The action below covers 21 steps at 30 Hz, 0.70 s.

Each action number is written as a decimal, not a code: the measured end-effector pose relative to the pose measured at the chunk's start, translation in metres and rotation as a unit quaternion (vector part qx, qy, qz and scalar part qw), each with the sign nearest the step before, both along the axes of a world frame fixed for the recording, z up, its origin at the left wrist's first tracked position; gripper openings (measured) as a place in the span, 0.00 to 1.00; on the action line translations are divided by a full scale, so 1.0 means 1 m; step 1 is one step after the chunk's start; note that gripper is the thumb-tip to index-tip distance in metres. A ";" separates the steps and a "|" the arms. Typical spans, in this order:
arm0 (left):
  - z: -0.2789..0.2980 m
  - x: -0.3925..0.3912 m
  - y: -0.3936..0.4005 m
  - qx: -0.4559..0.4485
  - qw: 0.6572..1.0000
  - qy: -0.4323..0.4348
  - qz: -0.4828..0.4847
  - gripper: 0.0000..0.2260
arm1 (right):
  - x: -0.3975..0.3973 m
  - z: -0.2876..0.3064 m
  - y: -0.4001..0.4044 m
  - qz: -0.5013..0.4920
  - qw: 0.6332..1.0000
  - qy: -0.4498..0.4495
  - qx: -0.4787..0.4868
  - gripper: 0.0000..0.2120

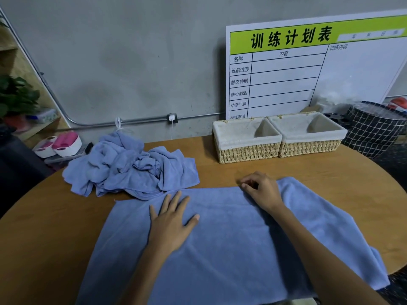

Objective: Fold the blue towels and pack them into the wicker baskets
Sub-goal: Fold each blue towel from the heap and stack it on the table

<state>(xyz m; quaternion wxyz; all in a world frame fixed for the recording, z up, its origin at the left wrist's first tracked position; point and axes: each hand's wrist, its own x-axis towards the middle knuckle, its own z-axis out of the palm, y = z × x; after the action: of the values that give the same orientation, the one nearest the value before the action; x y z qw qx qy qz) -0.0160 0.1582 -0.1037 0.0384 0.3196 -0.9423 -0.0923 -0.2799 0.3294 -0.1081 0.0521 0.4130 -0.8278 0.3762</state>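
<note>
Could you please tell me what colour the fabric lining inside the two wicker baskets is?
The lining is off-white, plain cream cloth, seen in the head view.

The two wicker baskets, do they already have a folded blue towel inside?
No, both wicker baskets show only bare cream lining, with no towel in them.

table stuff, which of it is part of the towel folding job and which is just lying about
Part of the job:
spread towel, under the left hand pressing flat and the right hand pinching its far edge
crumpled towel pile
left basket and right basket

Just lying about:
schedule board
checked bag
pink and white item
plant
</note>
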 end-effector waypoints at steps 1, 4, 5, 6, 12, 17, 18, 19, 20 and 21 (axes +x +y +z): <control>-0.001 0.000 -0.001 -0.002 1.000 -0.005 0.002 0.42 | 0.000 -0.001 0.000 0.002 1.000 0.016 0.007 0.05; 0.001 0.003 0.001 -0.009 0.999 -0.031 0.001 0.44 | 0.004 -0.004 0.002 0.005 0.993 0.116 0.027 0.04; 0.002 0.006 0.004 -0.012 0.999 -0.041 -0.003 0.45 | 0.007 -0.005 0.003 0.011 0.987 0.155 0.030 0.04; 0.002 0.009 0.007 -0.016 0.999 -0.045 -0.004 0.44 | 0.011 -0.006 0.003 0.018 0.982 0.187 0.033 0.06; 0.002 0.025 -0.002 -0.047 0.995 0.050 0.074 0.40 | 0.021 -0.005 -0.006 0.058 0.978 0.193 0.047 0.09; 0.007 0.015 -0.020 0.018 0.995 -0.032 0.096 0.37 | 0.021 -0.003 -0.010 0.055 0.984 0.161 0.043 0.03; 0.009 0.014 -0.022 0.021 0.995 -0.027 0.096 0.37 | 0.021 -0.003 -0.010 0.056 0.985 0.158 0.042 0.03; 0.009 0.013 -0.026 0.022 0.995 -0.022 0.096 0.36 | 0.020 -0.002 -0.010 0.056 0.985 0.156 0.042 0.03; 0.008 0.013 -0.029 0.023 0.995 -0.016 0.098 0.36 | 0.020 -0.002 -0.011 0.056 0.985 0.155 0.042 0.03; 0.007 0.013 -0.031 0.021 0.995 -0.010 0.100 0.36 | 0.020 -0.002 -0.012 0.057 0.985 0.156 0.041 0.03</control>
<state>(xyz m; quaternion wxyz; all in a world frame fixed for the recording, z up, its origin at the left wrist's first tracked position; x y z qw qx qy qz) -0.0031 0.1271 -0.0966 0.0318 0.4134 -0.9040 -0.1044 -0.2594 0.3178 -0.1097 0.1418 0.5145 -0.7998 0.2750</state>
